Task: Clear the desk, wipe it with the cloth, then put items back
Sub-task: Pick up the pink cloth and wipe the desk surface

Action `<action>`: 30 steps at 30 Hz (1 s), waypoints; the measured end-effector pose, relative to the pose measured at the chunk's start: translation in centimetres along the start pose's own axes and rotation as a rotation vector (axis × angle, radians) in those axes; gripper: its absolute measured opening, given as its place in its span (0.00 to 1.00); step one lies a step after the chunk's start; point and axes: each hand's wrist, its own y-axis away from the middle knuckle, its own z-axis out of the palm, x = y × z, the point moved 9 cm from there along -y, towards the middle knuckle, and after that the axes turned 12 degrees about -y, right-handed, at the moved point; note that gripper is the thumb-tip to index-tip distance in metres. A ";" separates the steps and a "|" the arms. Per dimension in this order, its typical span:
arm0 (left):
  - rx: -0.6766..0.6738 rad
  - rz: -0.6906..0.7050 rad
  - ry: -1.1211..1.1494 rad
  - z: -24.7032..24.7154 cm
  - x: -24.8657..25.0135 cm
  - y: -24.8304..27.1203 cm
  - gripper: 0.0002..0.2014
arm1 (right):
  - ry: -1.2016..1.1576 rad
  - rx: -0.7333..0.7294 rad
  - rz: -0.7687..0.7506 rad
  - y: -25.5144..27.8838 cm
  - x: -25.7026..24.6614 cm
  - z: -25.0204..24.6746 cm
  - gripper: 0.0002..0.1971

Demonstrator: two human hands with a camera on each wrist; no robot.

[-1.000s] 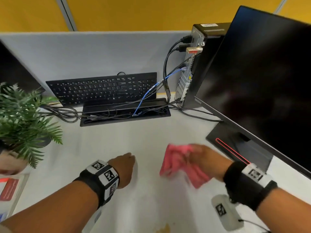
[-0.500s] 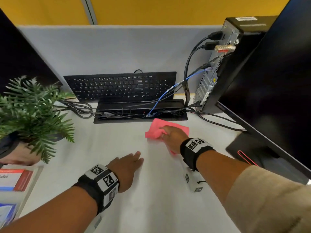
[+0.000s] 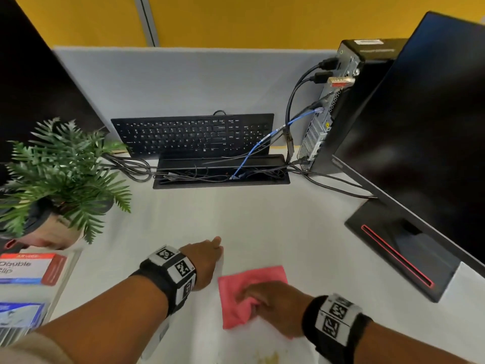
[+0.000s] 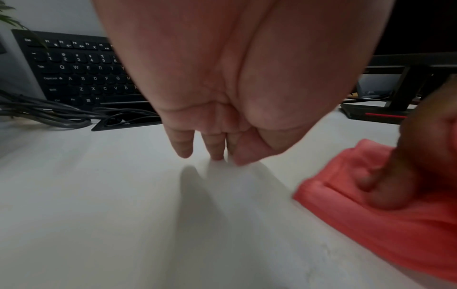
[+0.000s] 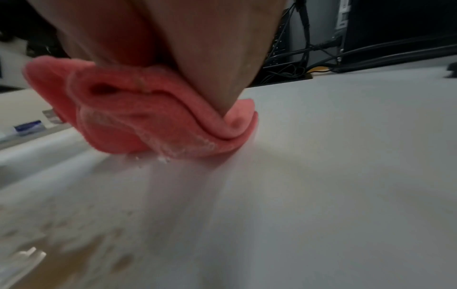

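Observation:
A pink cloth (image 3: 252, 279) lies bunched on the white desk (image 3: 262, 219), near its front edge. My right hand (image 3: 273, 306) sits on the cloth with fingers curled into its folds, holding it down against the surface. The right wrist view shows the cloth (image 5: 148, 121) crumpled under the palm, with damp streaks on the desk around it. My left hand (image 3: 207, 258) rests just left of the cloth, fingers straight, fingertips (image 4: 212, 154) touching the desk and holding nothing. The left wrist view also catches the cloth (image 4: 371, 224) at its right edge.
A black keyboard (image 3: 194, 132) leans on the rear partition behind a cable tray (image 3: 221, 179). A potted plant (image 3: 60, 174) and a clip box (image 3: 29, 269) sit left. A PC tower (image 3: 341, 106), monitor (image 3: 420, 127) and its stand base (image 3: 399, 248) crowd the right. A yellowish stain (image 3: 267, 358) marks the front edge.
My right hand has dragged the cloth back from beside the cable tray to the front of the desk, next to my left hand. The left hand has stayed roughly in place.

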 end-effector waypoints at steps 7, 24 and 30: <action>0.056 -0.049 0.038 -1.0 -1.1 0.9 0.30 | -0.822 0.287 0.111 2.7 -0.9 -9.5 0.20; 0.038 -0.034 0.058 -0.4 -2.1 -1.4 0.35 | -0.283 0.729 0.085 -8.1 -1.1 -15.6 0.10; 0.028 -0.077 0.122 0.5 -4.2 0.5 0.33 | 0.051 0.282 0.192 -16.0 -6.0 -11.3 0.22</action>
